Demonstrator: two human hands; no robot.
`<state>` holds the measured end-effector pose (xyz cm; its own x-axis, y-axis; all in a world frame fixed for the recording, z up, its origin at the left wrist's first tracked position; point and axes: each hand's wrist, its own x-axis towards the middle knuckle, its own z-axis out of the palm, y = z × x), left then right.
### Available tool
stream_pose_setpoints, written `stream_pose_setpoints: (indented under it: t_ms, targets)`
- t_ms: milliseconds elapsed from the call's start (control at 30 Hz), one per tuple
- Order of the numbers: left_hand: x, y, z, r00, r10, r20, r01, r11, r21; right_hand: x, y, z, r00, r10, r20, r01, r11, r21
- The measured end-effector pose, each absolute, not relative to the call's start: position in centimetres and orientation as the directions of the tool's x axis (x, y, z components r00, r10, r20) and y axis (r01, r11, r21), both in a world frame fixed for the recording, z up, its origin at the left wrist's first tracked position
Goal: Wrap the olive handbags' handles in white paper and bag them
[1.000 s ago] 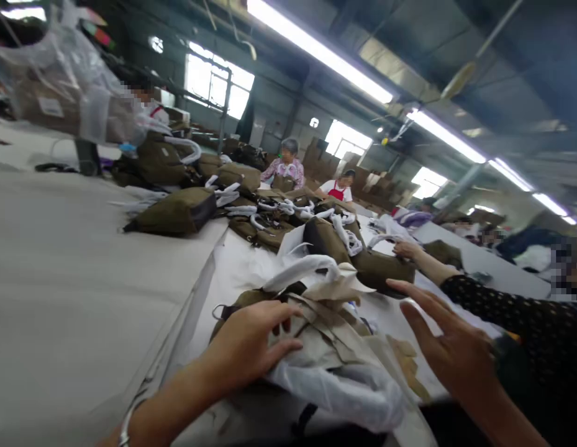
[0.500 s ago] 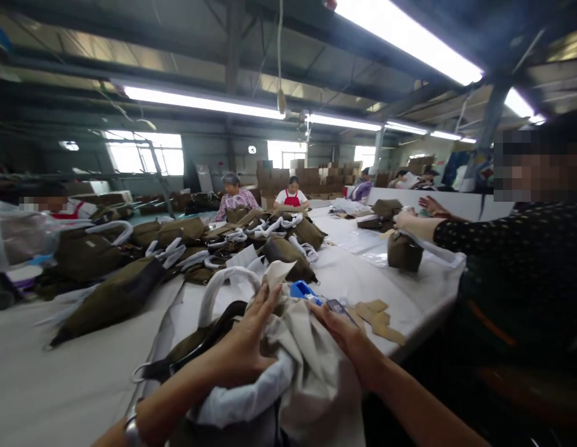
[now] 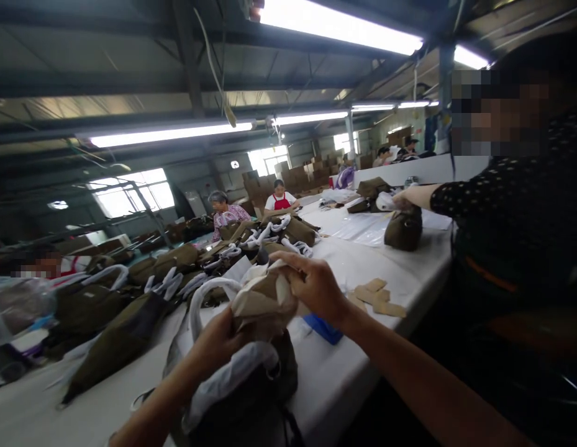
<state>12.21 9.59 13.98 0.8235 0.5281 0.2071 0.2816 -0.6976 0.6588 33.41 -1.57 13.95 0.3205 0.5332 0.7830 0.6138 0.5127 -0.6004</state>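
A dark olive bag with white-wrapped handles stands at the near edge of the table. Above its opening is a bunched cream cloth. My left hand grips the cloth's left side, its fingers partly hidden behind it. On the right, my right hand pinches the top of the same cloth between thumb and fingers. A blue object lies on the table just below my right hand, partly covered by the wrist.
Olive bags with wrapped handles are heaped on the white table at left and centre. Tan pieces lie right. A co-worker's arm reaches to a bag at right. Other people sit farther back.
The cream cloth has gone from hanging over the bag's right side to a bunch above the opening. My right hand has moved up and left onto it. The view has tilted.
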Motion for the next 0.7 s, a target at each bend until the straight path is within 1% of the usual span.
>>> stream_pose_setpoints:
  t_ms: [67,100,200,267,333,400,467,533,633,700]
  targets:
    - [12.6,9.2,13.7,0.796,0.547,0.258,0.315,-0.739,0.595,34.2,-1.7,14.4,0.396,0.462,0.793,0.585,0.539,-0.606]
    - [12.6,9.1,13.7,0.787,0.547,0.287,0.334,-0.768,0.547,34.4,-1.7,14.4,0.42,0.465,0.78,0.531,0.571,-0.626]
    - [12.5,8.9,14.1,0.775,0.504,0.382,0.375,-0.853,0.364,34.5,-1.3,13.3,0.437,0.569,0.697,0.305,0.635,-0.709]
    - [12.7,8.8,14.5,0.778,0.477,0.41,0.384,-0.876,0.291,34.5,-0.7,12.0,0.442,0.629,0.639,0.21,0.62,-0.756]
    - [13.2,8.8,14.7,0.782,0.479,0.399,0.383,-0.874,0.299,34.5,0.2,10.4,0.48,0.668,0.569,0.141,0.581,-0.801]
    - [13.9,9.0,14.5,0.786,0.493,0.372,0.372,-0.859,0.351,34.4,1.4,8.9,0.47,0.743,0.477,0.019,0.532,-0.847]
    - [14.4,9.4,13.9,0.787,0.501,0.36,0.358,-0.846,0.396,33.9,2.4,7.8,0.362,0.842,0.4,-0.126,0.469,-0.874]
    - [14.7,9.7,13.2,0.792,0.496,0.355,0.341,-0.843,0.417,33.1,3.1,7.6,0.239,0.903,0.356,-0.236,0.41,-0.881]
    - [14.8,10.0,11.7,0.783,0.502,0.368,0.331,-0.836,0.438,31.3,3.1,8.6,0.143,0.936,0.322,-0.336,0.352,-0.873]
    - [14.6,9.8,10.7,0.764,0.516,0.387,0.334,-0.83,0.447,30.6,2.6,9.4,0.068,0.943,0.326,-0.414,0.324,-0.851]
